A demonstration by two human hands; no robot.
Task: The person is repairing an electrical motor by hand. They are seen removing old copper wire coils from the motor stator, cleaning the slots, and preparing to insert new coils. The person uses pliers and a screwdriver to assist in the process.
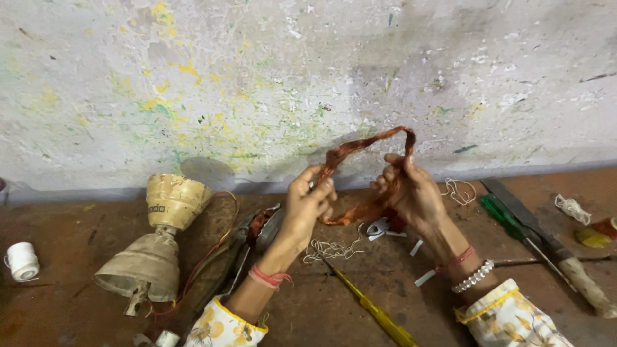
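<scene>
A loop of copper-coloured wire coil point(360, 146) is held up between both hands in front of the wall. My left hand point(307, 204) pinches its left side, and my right hand point(411, 189) grips its right side, with the top of the loop arching above my fingers. The lower strand of the coil sags between my two hands. Red threads circle both wrists, and a white bead bracelet point(473, 277) sits on the right one.
A dirty cream fan motor housing point(157, 241) with trailing wires lies at left, a white thread spool point(22, 260) further left. A round stator point(267, 226), a yellow-handled screwdriver point(376, 315), a green-handled screwdriver point(508, 222), a flat file point(546, 241) and loose white string point(331, 249) lie on the brown floor.
</scene>
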